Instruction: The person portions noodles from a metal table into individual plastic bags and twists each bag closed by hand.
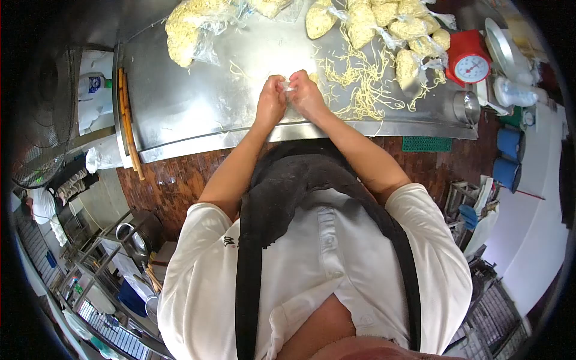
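Near the table's front edge, my left hand [273,99] and my right hand [306,97] are close together with fingers closed. Both pinch a twisted bit of clear plastic bag [289,88] between them. Whatever hangs beyond it is hidden by my hands and the bright glare. Loose yellow noodles [366,84] are scattered on the steel table just right of my right hand. Filled bags of noodles [360,27] are piled at the back right, and another bag of noodles [183,39] lies at the back left.
A red dial scale [470,60] stands at the table's right end, with a metal pan [499,42] behind it. A steel cylinder [466,107] sits at the right front corner. Wooden sticks [127,123] lie along the left edge.
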Available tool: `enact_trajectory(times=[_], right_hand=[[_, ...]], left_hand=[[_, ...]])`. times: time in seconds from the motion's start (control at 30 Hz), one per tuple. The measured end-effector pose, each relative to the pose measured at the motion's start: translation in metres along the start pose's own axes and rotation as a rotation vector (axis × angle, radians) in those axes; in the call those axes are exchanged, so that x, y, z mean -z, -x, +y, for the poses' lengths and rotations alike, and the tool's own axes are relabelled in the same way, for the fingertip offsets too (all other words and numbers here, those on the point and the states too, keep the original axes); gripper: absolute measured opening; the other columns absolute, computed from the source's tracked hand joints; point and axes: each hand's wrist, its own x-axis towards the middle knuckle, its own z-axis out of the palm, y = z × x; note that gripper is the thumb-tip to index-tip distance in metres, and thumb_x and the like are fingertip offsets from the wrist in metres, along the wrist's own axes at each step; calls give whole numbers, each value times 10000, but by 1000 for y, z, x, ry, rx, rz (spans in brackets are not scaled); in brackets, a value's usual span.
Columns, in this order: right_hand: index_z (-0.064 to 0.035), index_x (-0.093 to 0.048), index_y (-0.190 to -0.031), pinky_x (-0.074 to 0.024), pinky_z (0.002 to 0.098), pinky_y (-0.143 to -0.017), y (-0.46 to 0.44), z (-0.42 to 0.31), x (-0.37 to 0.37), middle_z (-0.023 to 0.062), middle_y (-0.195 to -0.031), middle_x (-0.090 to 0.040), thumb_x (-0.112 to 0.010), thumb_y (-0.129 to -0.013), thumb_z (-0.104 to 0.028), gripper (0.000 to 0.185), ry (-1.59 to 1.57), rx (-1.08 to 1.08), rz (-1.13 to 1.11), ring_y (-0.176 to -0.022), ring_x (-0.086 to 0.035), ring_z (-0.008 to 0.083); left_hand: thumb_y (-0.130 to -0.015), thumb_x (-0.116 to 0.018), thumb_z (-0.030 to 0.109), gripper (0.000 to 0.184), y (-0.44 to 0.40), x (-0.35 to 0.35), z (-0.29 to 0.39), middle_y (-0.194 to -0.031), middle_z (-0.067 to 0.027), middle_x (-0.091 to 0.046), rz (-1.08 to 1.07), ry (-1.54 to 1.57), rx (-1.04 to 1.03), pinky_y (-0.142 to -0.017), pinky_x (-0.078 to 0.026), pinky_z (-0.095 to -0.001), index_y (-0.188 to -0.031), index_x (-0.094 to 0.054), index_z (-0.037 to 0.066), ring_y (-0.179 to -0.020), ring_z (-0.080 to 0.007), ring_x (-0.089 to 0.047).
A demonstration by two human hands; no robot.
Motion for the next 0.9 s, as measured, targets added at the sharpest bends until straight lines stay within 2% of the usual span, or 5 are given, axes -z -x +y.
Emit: enact_trajectory(times=[0.13, 0.23, 0.37, 0.73, 0.9], right_hand=[[-49, -583, -1039, -480, 279, -746, -23, 37, 4, 36, -912, -603, -560, -708, 74, 354, -420, -334, -416, -861, -568, 146], [-52, -594, -1077, -463, 328, -815, -13, 14, 36, 67, -960, -589, -569, -701, 78, 398, -526, -346, -616, -892, -562, 205], [-41, -626, -877, -457, 390, -768, 9, 25, 17, 155, -936, -552, -654, -782, -34, 100, 183, 315, -95, -907, -555, 321], [-66, -600, -759, -432, 448, -708, -26, -36, 164, 131, -820, -537, -687, -645, 36, 177, 385, 506, 456, -821, -532, 357], [-37, -630, -753, -463, 370, -625, -69, -74, 268, 106, -757, -597, -729, -713, 15, 119, 384, 396, 655, -710, -587, 251]], left_hand=[[-803, -544, -75, 371, -1, -10, 3, -910, -198, -633, 38, -56, -114, -743, -515, -435, -1156, -526, 39, -807, -357, -637], [-829, -600, -20, 291, -7, -10, 12, -881, -199, -663, -64, -12, -8, -731, -512, -433, -1114, -577, 39, -798, -362, -641], [-852, -664, 73, 138, -11, -5, 1, -855, -176, -681, -171, -120, 3, -759, -504, -417, -985, -700, 58, -812, -345, -626], [-837, -613, 25, 123, -100, -71, 110, -876, -157, -599, -233, 2, -489, -763, -480, -428, -955, -647, 20, -829, -344, -593], [-858, -570, 40, 182, -189, -140, 190, -953, -182, -552, -272, 224, -555, -817, -456, -428, -1033, -588, -9, -911, -363, -560]])
